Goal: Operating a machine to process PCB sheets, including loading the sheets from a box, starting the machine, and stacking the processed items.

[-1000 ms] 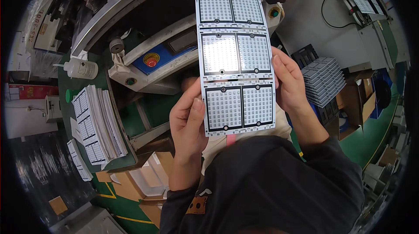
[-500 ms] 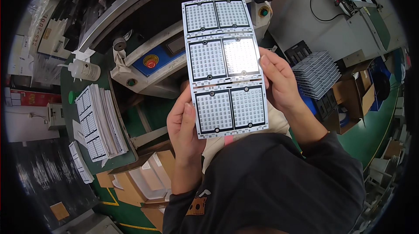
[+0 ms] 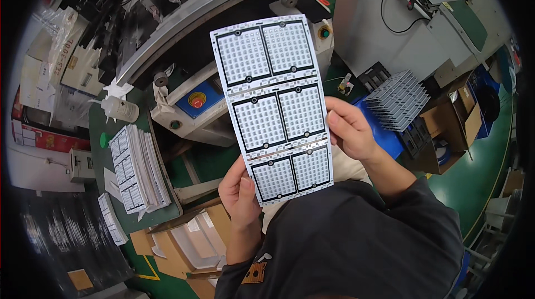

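A long white circuit board panel (image 3: 278, 112) is held up in front of me. Black lines frame its six blocks, each filled with rows of small square parts. My left hand (image 3: 239, 190) grips the lower left edge, thumb on the face and fingers behind. On the right edge, near the middle, my right hand (image 3: 352, 130) pinches the panel the same way. The fingers of both hands are partly hidden behind it. The panel's top tilts away and a little to the left.
Beyond the panel stands a machine with a red stop button (image 3: 197, 101). At left, a stack of similar panels (image 3: 136, 171) lies on a green table beside a white squeeze bottle (image 3: 121, 109). A grey rack (image 3: 397, 98) and cardboard boxes (image 3: 446, 132) are at right; another open carton (image 3: 189, 243) is lower left.
Both hands have brought the panel lower and turned its top toward the left. The bright glare on its middle right block is gone.
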{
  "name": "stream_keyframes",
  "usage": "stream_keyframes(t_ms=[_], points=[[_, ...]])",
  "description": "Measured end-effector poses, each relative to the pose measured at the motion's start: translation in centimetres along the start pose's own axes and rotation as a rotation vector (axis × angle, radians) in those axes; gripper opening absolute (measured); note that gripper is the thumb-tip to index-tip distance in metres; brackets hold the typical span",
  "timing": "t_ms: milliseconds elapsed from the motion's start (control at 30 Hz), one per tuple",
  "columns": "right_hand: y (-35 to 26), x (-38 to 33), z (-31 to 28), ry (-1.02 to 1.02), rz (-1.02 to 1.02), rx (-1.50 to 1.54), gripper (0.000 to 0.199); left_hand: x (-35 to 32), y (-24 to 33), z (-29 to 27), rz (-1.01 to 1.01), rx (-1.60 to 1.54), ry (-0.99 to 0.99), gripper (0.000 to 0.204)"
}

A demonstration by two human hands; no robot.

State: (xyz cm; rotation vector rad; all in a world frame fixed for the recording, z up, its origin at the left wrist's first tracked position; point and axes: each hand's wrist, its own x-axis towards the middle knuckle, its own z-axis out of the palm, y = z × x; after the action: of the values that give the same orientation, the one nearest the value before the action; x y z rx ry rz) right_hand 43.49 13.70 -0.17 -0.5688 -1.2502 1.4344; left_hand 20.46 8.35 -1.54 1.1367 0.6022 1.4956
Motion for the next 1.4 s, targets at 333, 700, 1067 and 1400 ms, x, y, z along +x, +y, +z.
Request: stream_keyframes(t_ms=[333, 700, 1067, 1400], points=[[0.6, -5.2, -5.0, 0.073, 0.23, 0.162, 0.036, 1.5, -4.7, 2.9, -0.227, 0.0, -0.072, 0.054], [-7.0, -22.0, -17.0, 0.953, 0.083, -0.392, 0.027, -0.3, -9.5, 4.9, -0.659, 0.137, -0.189, 0.042], [2.4, -26.6, -30.9, 1.19, 0.441, -0.803, 0.029, 0.1, -10.6, 7.8, -0.603, 0.294, -0.294, 0.04], [3.8, -23.3, -33.5, 1.152, 0.646, -0.924, 0.021, -0.7, -12.5, 6.7, -0.731, 0.322, -0.234, 0.038]])
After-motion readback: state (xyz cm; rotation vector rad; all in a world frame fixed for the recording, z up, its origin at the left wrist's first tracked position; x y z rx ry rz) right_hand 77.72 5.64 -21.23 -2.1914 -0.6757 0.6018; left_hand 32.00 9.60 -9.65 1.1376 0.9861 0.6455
